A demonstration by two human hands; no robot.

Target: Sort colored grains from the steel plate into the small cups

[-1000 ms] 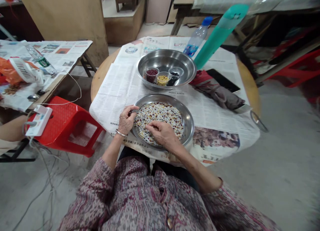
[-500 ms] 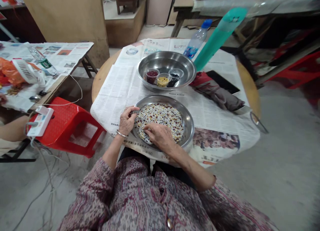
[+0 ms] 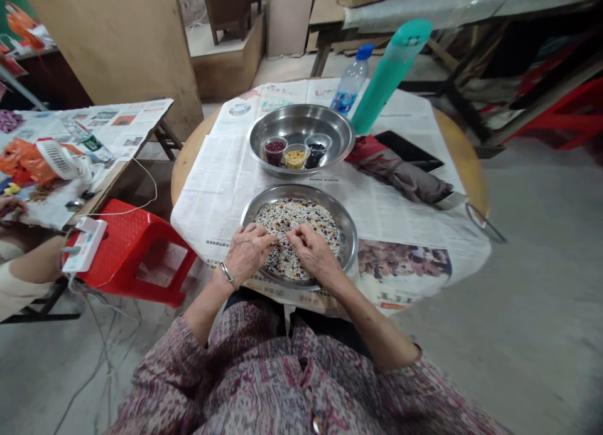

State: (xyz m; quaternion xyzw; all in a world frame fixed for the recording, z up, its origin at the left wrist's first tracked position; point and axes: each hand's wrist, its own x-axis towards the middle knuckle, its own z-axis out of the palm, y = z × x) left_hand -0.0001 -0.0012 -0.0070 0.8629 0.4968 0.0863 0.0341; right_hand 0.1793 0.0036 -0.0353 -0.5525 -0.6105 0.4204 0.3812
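A shallow steel basin (image 3: 349,234) in front of me holds a spread mix of white grains and red, yellow and dark beans (image 3: 306,216). Over its left part is my left hand (image 3: 249,253), wearing a metal bangle, its fingers bent together at the grains. My right hand (image 3: 311,252) is at the middle of the mix with thumb and index finger pinched. Anything between the fingertips of either hand is too small to make out. Behind stands a deeper steel basin (image 3: 325,122) with a cup of red beans (image 3: 275,151), a cup of yellow beans (image 3: 296,157) and a cup of black beans (image 3: 316,151).
Newspaper (image 3: 211,171) covers the round table. A plastic bottle (image 3: 351,80), a teal cylinder (image 3: 391,77), a folded umbrella (image 3: 400,171) and a dark flat device (image 3: 414,151) lie or stand behind and right. A red stool (image 3: 127,247) with a power strip (image 3: 89,243) is left, near another person's hand (image 3: 12,206).
My left hand has moved from the basin's left rim in over the grains. My right hand has shifted slightly right and away from me, close to the left. The camera view has shifted slightly.
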